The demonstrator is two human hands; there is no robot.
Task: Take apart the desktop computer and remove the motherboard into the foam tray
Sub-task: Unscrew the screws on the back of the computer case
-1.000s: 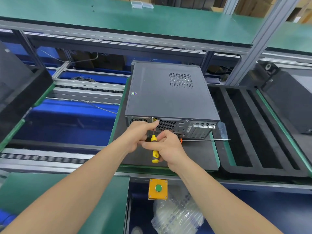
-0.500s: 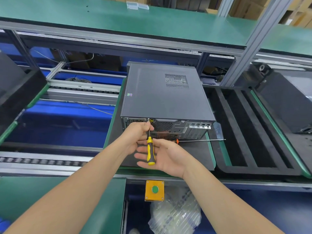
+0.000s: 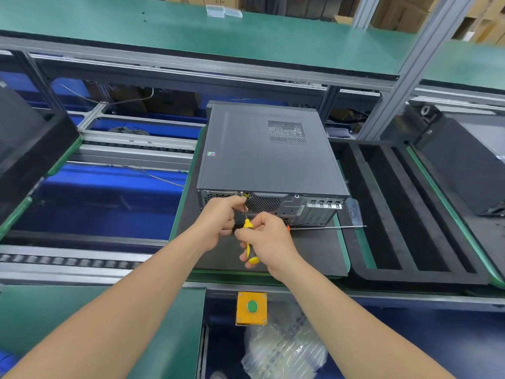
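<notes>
Grey desktop computer (image 3: 262,154), cover on, lying flat, rear panel toward the viewer; black slotted foam tray (image 3: 423,277) just right of it.

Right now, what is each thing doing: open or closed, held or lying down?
Computer case: closed, cover on, lying flat.
Yellow screwdriver: held, tip at the case's rear panel.
Left hand: pinches the screwdriver's shaft.
Right hand: grips its handle.
Long screwdriver: lying beside the case.
Foam tray: holds no motherboard.

My right hand (image 3: 269,239) grips the yellow screwdriver (image 3: 250,243), tip at the desktop computer (image 3: 267,154) rear panel, twelve o'clock; my left hand (image 3: 220,218) pinches its shaft. Foam tray (image 3: 410,277) at three o'clock.
</notes>
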